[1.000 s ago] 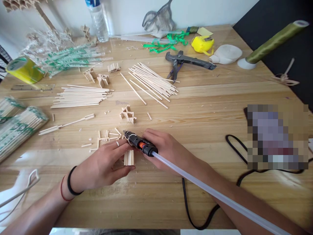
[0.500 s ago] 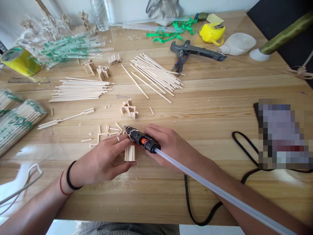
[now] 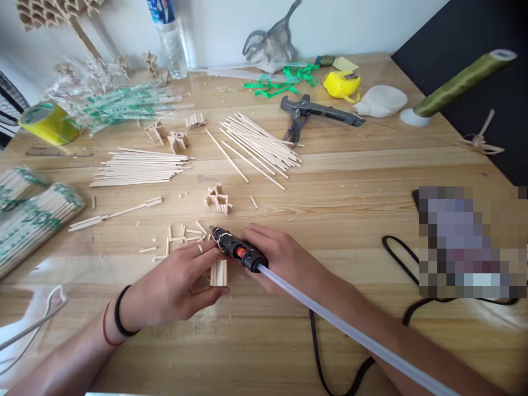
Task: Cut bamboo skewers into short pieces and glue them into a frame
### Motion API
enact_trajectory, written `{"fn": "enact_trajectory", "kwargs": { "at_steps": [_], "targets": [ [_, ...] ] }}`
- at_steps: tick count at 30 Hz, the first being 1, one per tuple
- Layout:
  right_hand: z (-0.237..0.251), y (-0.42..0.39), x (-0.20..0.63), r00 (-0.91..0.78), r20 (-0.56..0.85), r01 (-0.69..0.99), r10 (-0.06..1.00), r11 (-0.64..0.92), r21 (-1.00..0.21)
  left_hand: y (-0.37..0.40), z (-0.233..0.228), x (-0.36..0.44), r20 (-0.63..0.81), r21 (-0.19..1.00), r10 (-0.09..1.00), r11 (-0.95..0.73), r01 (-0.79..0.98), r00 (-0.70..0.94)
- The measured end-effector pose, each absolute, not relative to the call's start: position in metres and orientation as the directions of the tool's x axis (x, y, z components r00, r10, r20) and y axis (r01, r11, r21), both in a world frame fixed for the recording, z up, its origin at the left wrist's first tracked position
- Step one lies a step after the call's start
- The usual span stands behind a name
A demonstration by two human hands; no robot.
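My right hand (image 3: pixel 284 258) grips a black glue gun (image 3: pixel 237 248) with an orange band; a long clear glue stick (image 3: pixel 350 330) runs back from it over my forearm. Its nozzle points left at a small bundle of short wooden sticks (image 3: pixel 218 273) standing on the wooden table (image 3: pixel 330 181). My left hand (image 3: pixel 177 283), with a ring and two wrist bands, holds that bundle between thumb and fingers. Several loose short stick pieces (image 3: pixel 181 235) lie just beyond my left fingers, and a small glued stick cluster (image 3: pixel 218 199) sits farther back.
Two heaps of long thin sticks (image 3: pixel 140 165) (image 3: pixel 259 143) lie mid-table, with wrapped stick packs (image 3: pixel 33 220) at left. Black cutters (image 3: pixel 313 110), a yellow tape measure (image 3: pixel 341 85), a bottle (image 3: pixel 170 38) and yellow tape roll (image 3: pixel 47 121) line the back. A black cord (image 3: pixel 396 247) loops at right.
Both hands stay in nearly the same place with the glue gun and bundle. Only the camera view has tilted down and then back up.
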State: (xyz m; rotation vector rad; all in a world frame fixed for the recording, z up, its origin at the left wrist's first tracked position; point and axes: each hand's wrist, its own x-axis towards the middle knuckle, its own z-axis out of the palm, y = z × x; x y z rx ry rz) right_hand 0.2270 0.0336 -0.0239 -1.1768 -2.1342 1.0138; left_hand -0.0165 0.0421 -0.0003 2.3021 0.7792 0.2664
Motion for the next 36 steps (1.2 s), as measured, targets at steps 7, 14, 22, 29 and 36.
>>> {"fn": "enact_trajectory", "kwargs": {
  "at_steps": [7, 14, 22, 29, 36],
  "targets": [
    [-0.0253, 0.0335, 0.2258, -0.503, 0.061, 0.486, 0.862, 0.340, -0.805, 0.0415, 0.0005, -0.0156, 0.016, 0.653, 0.608, -0.608, 0.452, 0.794],
    [-0.0255, 0.0332, 0.2260, -0.501, 0.080, 0.459, 0.862, 0.343, -0.820, 0.0422, 0.0009, -0.0163, -0.033, 0.667, 0.603, -0.580, 0.467, 0.797],
    [-0.0221, 0.0345, 0.2239, -0.410, 0.135, 0.447, 0.902, 0.328, -0.832, 0.0410, 0.0019, -0.0163, -0.065, 0.666, 0.617, -0.559, 0.495, 0.784],
    [-0.0217, 0.0354, 0.2235, -0.417, 0.137, 0.422, 0.898, 0.325, -0.846, 0.0402, 0.0018, -0.0165, -0.092, 0.659, 0.624, -0.546, 0.517, 0.776],
    [-0.0193, 0.0357, 0.2230, -0.420, 0.153, 0.378, 0.895, 0.326, -0.867, 0.0404, 0.0032, -0.0158, -0.114, 0.685, 0.628, -0.512, 0.518, 0.770]
  ]
}}
